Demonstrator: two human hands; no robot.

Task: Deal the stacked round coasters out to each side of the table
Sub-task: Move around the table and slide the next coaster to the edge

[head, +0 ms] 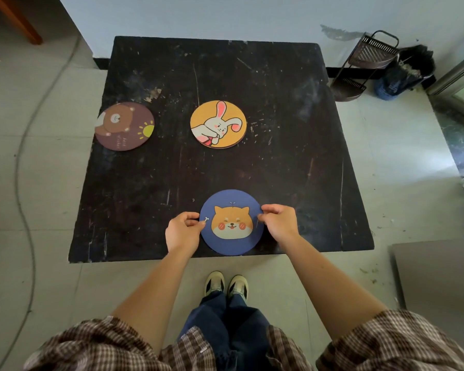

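Observation:
A blue round coaster with an orange dog face (231, 223) lies at the near edge of the dark square table (292, 156). My left hand (183, 231) pinches its left rim and my right hand (279, 222) pinches its right rim. In the table's middle sits a small stack of coasters topped by a yellow one with a white rabbit (218, 123). A brown coaster with a bear and a sun (124, 126) lies flat at the left edge, slightly overhanging it.
The table stands against a white wall. A dark wire rack (364, 65) and a dark bin with a blue bag (405, 73) stand on the floor at the back right. A cable (24, 162) runs along the floor on the left. A grey board (437, 274) lies at the right.

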